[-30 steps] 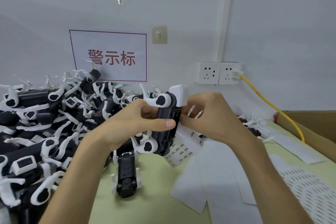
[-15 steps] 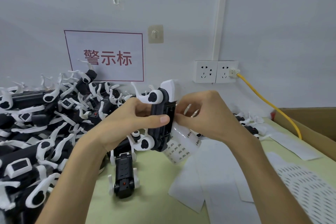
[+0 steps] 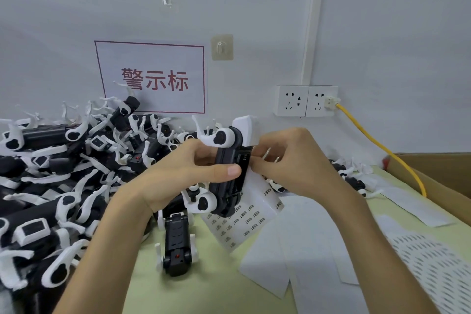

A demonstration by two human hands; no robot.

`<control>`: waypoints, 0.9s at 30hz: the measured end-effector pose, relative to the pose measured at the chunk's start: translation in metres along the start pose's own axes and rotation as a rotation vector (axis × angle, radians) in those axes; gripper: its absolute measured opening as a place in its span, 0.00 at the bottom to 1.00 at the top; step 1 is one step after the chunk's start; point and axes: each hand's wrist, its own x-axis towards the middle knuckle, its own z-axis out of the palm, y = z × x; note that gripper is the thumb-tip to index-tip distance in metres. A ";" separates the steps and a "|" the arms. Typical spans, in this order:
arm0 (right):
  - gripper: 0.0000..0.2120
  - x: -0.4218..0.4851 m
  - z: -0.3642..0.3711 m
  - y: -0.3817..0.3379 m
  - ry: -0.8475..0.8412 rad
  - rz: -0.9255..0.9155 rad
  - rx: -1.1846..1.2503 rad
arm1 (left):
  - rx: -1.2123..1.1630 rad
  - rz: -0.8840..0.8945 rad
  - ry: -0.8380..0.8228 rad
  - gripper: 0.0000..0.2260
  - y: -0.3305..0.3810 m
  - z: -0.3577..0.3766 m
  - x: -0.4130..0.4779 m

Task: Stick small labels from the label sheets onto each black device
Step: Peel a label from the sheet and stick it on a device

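Observation:
My left hand (image 3: 175, 173) grips a black device (image 3: 226, 176) with white arms, held upright above the table, thumb across its front. My right hand (image 3: 293, 163) presses its fingertips against the device's right edge; whether a small label lies under them is hidden. A label sheet (image 3: 244, 222) with several printed labels hangs below the device and behind my right hand. Another black device (image 3: 176, 245) lies flat on the green table (image 3: 198, 288) just below. A big pile of black devices (image 3: 63, 173) fills the left side.
Empty white backing sheets (image 3: 305, 257) lie on the table at centre right. A perforated white sheet (image 3: 433, 267) is at the far right. A cardboard box (image 3: 438, 176) stands at the right edge. A yellow cable (image 3: 377, 143) runs from the wall sockets (image 3: 305, 100). More devices (image 3: 354, 181) lie behind my right hand.
Both hands and the held device have stayed together with only small shifts in the view; my right fingers remain pressed on the device's right edge.

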 end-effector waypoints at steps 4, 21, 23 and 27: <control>0.07 0.000 -0.001 0.001 -0.006 0.017 0.015 | -0.013 -0.004 0.002 0.14 0.000 0.000 0.000; 0.08 0.001 -0.006 0.006 -0.045 0.042 0.096 | -0.024 0.016 -0.001 0.13 -0.002 -0.002 -0.001; 0.08 0.001 -0.008 0.007 -0.043 0.041 0.106 | -0.032 0.017 -0.001 0.13 -0.002 -0.002 -0.001; 0.07 0.001 -0.014 0.009 -0.014 0.043 0.125 | -0.052 0.023 0.019 0.14 -0.004 -0.004 -0.001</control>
